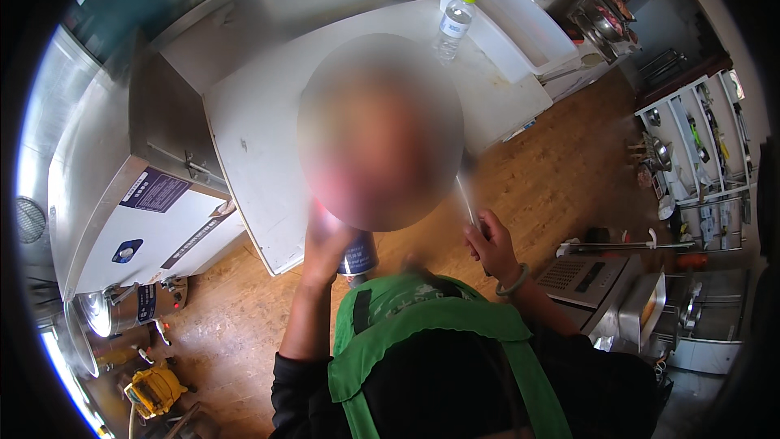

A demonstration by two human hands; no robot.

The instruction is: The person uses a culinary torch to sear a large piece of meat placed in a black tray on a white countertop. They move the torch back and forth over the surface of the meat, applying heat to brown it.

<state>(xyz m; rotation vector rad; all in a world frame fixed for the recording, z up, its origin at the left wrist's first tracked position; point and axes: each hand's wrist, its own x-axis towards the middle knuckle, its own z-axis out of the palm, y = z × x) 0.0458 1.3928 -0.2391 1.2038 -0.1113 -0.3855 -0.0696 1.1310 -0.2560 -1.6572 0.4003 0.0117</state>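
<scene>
My left hand [326,241] is wrapped around a dark blue cylindrical canister [358,256] that bears writing. A blurred disc hides the canister's upper part and whatever lies in the middle of the picture. To the right, my right hand [492,247] grips a slim metal utensil [466,195]; its far end disappears behind the blur, so its kind cannot be told. A pale bangle [513,280] circles my right wrist. Both hands are in front of my green apron [420,311], near the front side of a white worktable [256,152].
On the table's far right stand a clear water bottle [456,24] with a green cap and a white plastic tub [518,18]. A steel appliance [152,225] flanks the table on the left. White shelves with utensils [694,134] and a metal tray [646,311] are to the right.
</scene>
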